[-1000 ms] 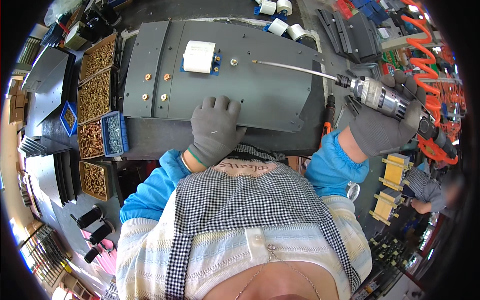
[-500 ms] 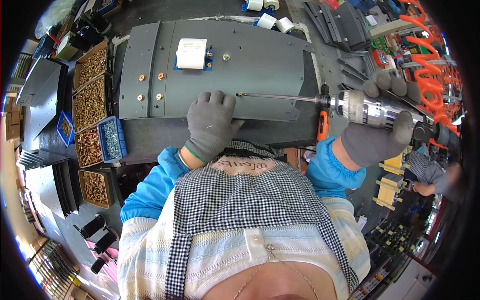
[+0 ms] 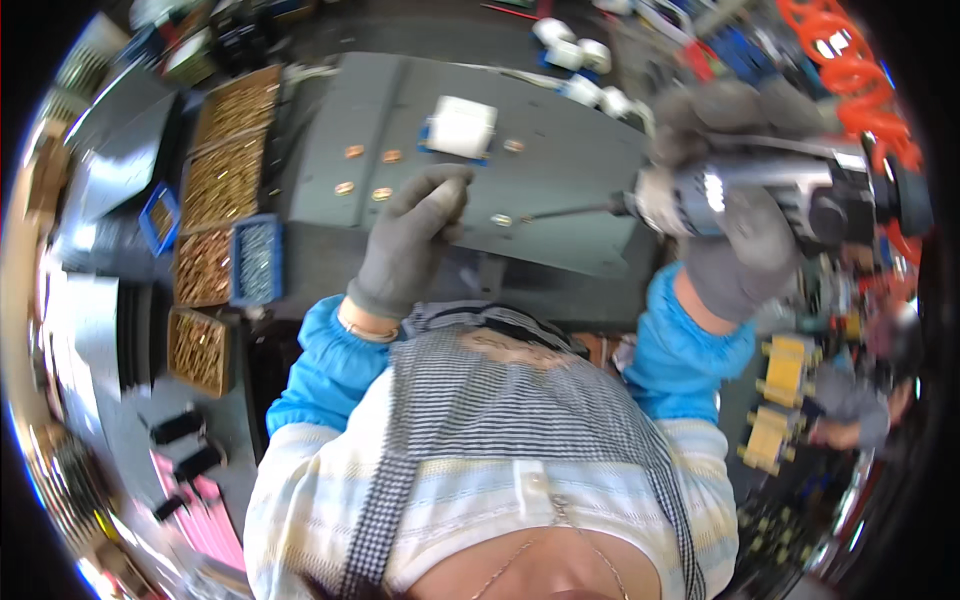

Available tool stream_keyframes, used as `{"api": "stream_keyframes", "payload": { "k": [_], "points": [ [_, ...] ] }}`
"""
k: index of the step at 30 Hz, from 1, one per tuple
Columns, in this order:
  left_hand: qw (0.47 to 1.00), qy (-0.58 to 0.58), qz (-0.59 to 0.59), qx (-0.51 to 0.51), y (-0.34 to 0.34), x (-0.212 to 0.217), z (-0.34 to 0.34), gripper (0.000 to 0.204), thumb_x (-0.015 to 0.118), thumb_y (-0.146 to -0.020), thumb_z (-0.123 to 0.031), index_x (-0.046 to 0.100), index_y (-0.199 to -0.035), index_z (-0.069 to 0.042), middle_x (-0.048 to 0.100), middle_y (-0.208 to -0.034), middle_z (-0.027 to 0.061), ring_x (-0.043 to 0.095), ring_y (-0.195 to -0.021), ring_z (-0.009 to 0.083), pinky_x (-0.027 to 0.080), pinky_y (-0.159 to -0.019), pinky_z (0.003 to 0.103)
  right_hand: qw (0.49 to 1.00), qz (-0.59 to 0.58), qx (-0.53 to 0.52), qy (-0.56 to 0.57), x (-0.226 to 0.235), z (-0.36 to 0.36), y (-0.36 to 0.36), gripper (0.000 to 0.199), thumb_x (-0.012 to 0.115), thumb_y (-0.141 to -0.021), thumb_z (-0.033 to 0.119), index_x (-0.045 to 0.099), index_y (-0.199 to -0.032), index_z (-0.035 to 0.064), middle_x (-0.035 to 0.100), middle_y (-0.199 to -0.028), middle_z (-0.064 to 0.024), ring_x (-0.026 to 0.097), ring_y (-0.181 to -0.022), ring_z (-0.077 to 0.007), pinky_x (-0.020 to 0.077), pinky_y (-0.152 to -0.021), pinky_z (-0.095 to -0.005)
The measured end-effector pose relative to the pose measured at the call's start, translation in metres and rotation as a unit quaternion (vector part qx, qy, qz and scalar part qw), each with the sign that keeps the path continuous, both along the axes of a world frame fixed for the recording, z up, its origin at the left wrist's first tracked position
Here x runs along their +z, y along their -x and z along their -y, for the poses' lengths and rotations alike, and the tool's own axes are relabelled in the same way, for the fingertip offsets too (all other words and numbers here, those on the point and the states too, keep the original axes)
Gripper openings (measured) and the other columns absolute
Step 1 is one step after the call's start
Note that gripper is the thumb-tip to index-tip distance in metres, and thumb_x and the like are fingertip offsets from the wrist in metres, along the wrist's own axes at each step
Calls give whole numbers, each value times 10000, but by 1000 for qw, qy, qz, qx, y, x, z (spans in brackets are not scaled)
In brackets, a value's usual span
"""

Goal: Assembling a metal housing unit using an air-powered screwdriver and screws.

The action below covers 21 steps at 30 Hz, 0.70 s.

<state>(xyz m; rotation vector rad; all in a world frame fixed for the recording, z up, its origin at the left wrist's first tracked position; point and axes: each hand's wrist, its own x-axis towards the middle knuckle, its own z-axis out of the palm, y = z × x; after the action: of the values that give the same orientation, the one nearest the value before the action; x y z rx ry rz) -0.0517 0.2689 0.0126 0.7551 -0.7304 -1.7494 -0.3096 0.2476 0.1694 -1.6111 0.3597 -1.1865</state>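
Observation:
A dark grey metal panel (image 3: 570, 160) lies on the bench in front of me. On it stands a white roller (image 3: 463, 126) in a blue bracket, with several brass-coloured bolts (image 3: 392, 156) around it. My right hand (image 3: 745, 245), in a grey glove, grips a silver power screwdriver (image 3: 680, 198). The driver's long thin bit points left, its tip just right of a bolt (image 3: 501, 220) near the panel's front edge. Over the panel's front part is my gloved left hand (image 3: 408, 240), fingers curled and thumb pressed against them; anything inside is hidden. Motion blurs the picture.
Boxes of brass-coloured fasteners (image 3: 228, 180) and a blue bin of silver ones (image 3: 257, 262) line the left side. More white rollers (image 3: 580, 60) sit beyond the panel. An orange coiled hose (image 3: 855, 90) hangs at right. Another person (image 3: 850, 405) is at far right.
The bit tip has come away from the bolt near the front edge. My left hand has lifted off the panel's edge and curled its fingers. The whole view has shifted and blurred.

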Motion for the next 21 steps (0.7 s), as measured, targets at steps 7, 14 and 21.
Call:
{"api": "stream_keyframes", "payload": {
  "k": [7, 14, 21],
  "points": [
    [954, 15, -210, 215, -130, -31, -5, 366, 586, -977, -158, 547, -1311, -14, 572, -1053, 37, 477, -833, 101, 414, -692, 229, 996, -78, 20, -24, -2, 9, 8, 670, 643, -952, 234, 322, -1487, -8, 611, -1299, -193, 610, -657, -210, 479, -575, -340],
    [721, 27, 632, 281, -205, -69, 96, 351, 563, -957, -199, 634, -1255, -29, 700, -1094, 117, 668, -1027, 245, 527, -862, 380, 997, -56, -5, -50, 5, 21, 10, 656, 700, -869, 138, 406, -1452, 86, 584, -1320, -217, 636, -1076, -320, 587, -753, -415],
    [441, -34, 897, 8, -201, -125, 206, 301, 507, -972, -217, 726, -1163, -136, 684, -1249, 101, 664, -1139, 297, 555, -889, 452, 981, 100, -165, -33, 12, -6, -46, 533, 792, -801, 79, 534, -1236, -90, 671, -1065, -255, 693, -826, -239, 549, -515, -328]
  ]
}}
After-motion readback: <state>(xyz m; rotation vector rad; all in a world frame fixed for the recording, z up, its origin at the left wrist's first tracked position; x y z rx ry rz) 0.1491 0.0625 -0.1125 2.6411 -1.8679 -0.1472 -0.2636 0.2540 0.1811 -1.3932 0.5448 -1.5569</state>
